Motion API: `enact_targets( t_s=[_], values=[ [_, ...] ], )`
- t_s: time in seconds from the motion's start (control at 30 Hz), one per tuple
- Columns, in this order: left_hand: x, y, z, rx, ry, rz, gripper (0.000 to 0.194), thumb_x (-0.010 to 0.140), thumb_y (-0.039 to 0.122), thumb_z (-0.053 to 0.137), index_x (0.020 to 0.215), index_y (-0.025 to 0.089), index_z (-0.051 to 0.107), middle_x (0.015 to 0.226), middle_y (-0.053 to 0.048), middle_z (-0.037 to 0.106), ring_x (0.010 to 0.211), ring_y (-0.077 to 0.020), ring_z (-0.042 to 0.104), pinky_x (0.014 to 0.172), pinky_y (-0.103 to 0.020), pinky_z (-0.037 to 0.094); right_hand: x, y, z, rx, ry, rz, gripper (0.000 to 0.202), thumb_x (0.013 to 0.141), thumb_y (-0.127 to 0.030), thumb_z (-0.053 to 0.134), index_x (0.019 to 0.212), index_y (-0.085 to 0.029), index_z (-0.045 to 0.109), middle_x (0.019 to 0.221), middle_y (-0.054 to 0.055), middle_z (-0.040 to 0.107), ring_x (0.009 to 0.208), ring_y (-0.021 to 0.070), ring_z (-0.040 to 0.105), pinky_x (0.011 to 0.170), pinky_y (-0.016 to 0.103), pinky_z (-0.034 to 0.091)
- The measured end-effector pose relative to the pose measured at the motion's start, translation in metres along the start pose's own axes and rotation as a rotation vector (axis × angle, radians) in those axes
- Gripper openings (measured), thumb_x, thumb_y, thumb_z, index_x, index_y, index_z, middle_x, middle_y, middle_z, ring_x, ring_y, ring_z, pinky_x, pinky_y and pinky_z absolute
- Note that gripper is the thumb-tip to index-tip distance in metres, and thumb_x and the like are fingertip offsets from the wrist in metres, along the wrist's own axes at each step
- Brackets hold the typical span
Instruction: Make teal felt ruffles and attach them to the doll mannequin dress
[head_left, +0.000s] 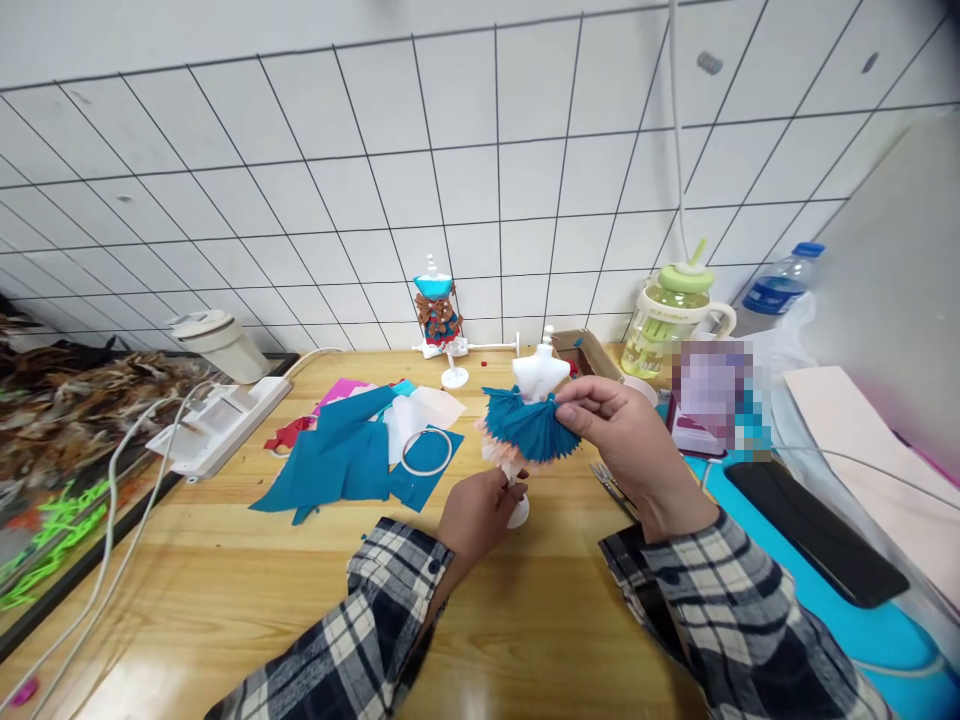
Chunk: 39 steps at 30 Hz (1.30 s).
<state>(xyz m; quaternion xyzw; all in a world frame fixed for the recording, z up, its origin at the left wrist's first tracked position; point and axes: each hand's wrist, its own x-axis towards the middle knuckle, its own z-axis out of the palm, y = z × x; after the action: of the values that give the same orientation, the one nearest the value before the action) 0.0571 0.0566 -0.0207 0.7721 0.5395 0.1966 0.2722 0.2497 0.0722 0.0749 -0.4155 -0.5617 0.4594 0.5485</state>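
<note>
Since the blue ruffle (529, 425) is probably feather-light and crease-prone, we'd hold the white mannequin (541, 372), right of the ring (422, 472), by its stand (518, 514); our left hand (476, 510) pinches that, our right hand (630, 440) nips the ruffle's edge.

I count two hands (478, 515) (630, 440) of mine. There are two little dress stands (541, 374) (433, 312), one of them by the back edge of the tabletop (525, 620). I see two drink bottles (660, 325) (778, 292) near the back right corner, and one black phone (817, 535) toward the right edge.
</note>
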Motion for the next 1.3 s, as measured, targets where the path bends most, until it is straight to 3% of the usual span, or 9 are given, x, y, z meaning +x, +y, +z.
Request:
enact_targets(
  t_s=[0.2, 0.37, 0.63, 0.93, 1.1, 1.2, 1.3],
  values=[
    [0.003, -0.005, 0.004, -0.104, 0.001, -0.004, 0.033, 0.090, 0.042, 0.046, 0.109, 0.023, 0.065, 0.088, -0.004, 0.073, 0.079, -0.0193, 0.066, 0.068, -0.027, 0.045, 0.007, 0.005, -0.007, -0.089, 0.063, -0.028, 0.029, 0.068, -0.045, 0.074, 0.079, -0.019, 0.068, 0.077, 0.003, 0.069, 0.070, 0.0153, 0.062, 0.063, 0.028, 0.052],
    [0.003, -0.005, 0.005, -0.057, 0.008, 0.025, 0.032, 0.090, 0.041, 0.047, 0.109, 0.024, 0.066, 0.091, -0.004, 0.073, 0.084, -0.0204, 0.066, 0.071, -0.027, 0.045, 0.006, 0.008, -0.007, -0.104, 0.023, -0.032, 0.026, 0.072, -0.044, 0.072, 0.079, -0.019, 0.069, 0.074, 0.001, 0.066, 0.066, 0.0139, 0.058, 0.058, 0.026, 0.049],
    [0.003, -0.004, 0.004, -0.017, -0.011, 0.039, 0.032, 0.091, 0.041, 0.046, 0.111, 0.025, 0.065, 0.096, -0.005, 0.072, 0.091, -0.0215, 0.066, 0.075, -0.028, 0.045, 0.009, 0.019, -0.007, -0.214, 0.074, -0.069, 0.022, 0.075, -0.038, 0.070, 0.082, -0.018, 0.068, 0.075, 0.002, 0.066, 0.067, 0.0148, 0.056, 0.062, 0.028, 0.047],
    [0.002, -0.003, 0.001, 0.031, -0.037, 0.063, 0.033, 0.092, 0.041, 0.045, 0.113, 0.025, 0.065, 0.098, -0.006, 0.072, 0.089, -0.0213, 0.065, 0.069, -0.026, 0.041, 0.004, 0.006, -0.004, -0.418, 0.143, -0.256, 0.012, 0.077, -0.032, 0.069, 0.077, -0.020, 0.069, 0.077, 0.002, 0.069, 0.074, 0.0172, 0.061, 0.071, 0.032, 0.048],
    [0.003, -0.002, 0.000, 0.007, -0.043, 0.066, 0.031, 0.091, 0.041, 0.046, 0.108, 0.025, 0.067, 0.090, -0.004, 0.072, 0.082, -0.0207, 0.065, 0.066, -0.026, 0.038, 0.004, 0.008, 0.000, -0.439, 0.202, -0.264, 0.012, 0.078, -0.031, 0.068, 0.076, -0.020, 0.067, 0.078, 0.003, 0.069, 0.075, 0.0179, 0.062, 0.073, 0.034, 0.050],
    [0.003, -0.003, 0.000, 0.032, -0.049, 0.057, 0.031, 0.090, 0.041, 0.047, 0.102, 0.024, 0.069, 0.084, -0.004, 0.072, 0.077, -0.0204, 0.064, 0.062, -0.026, 0.037, 0.005, 0.011, 0.001, -0.369, 0.219, -0.226, 0.020, 0.073, -0.031, 0.073, 0.086, -0.020, 0.063, 0.080, 0.002, 0.067, 0.076, 0.0177, 0.063, 0.073, 0.033, 0.051],
    [0.004, -0.003, 0.001, 0.078, -0.049, 0.051, 0.032, 0.090, 0.043, 0.046, 0.094, 0.021, 0.070, 0.082, -0.006, 0.071, 0.077, -0.0215, 0.064, 0.061, -0.026, 0.036, 0.006, 0.010, -0.001, -0.235, 0.139, -0.147, 0.043, 0.072, -0.028, 0.074, 0.111, -0.020, 0.058, 0.092, 0.004, 0.069, 0.085, 0.0182, 0.064, 0.076, 0.032, 0.052]
  ],
)
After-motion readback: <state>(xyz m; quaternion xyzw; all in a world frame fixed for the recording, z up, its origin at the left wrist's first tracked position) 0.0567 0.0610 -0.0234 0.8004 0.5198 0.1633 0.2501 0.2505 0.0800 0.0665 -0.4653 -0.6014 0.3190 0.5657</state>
